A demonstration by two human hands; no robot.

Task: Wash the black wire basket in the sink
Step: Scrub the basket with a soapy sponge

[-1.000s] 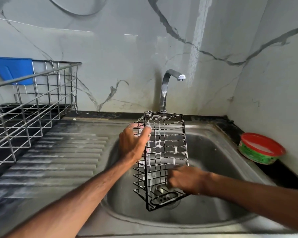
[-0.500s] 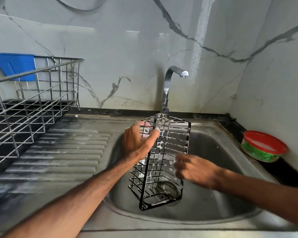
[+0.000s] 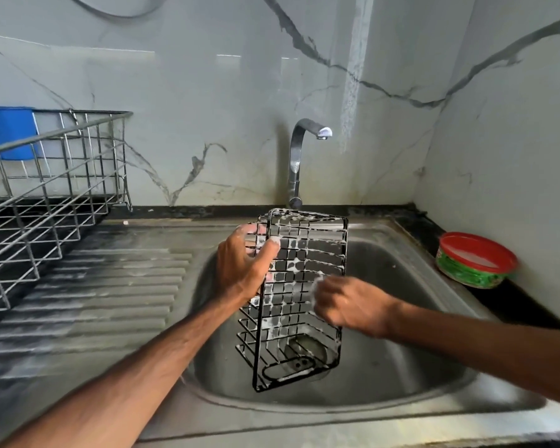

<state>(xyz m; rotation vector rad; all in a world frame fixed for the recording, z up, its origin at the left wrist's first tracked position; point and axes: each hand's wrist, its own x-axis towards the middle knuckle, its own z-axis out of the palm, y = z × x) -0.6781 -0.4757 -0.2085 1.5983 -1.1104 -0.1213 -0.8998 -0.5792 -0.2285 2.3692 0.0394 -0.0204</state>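
My left hand curls its fingers round the upper left edge of the black wire basket, held on end above the sink. My right hand rests against the sudsy mesh; whether its fingers hold anything, I cannot tell. The basket looks light, stiff and probably slippery, so I would grip the frame wire.

bare arms right to the frame edge, left forearm and right forearm, left hand with tendons showing, white suds on its thumb tip, right hand sudsy too, slightly blurred
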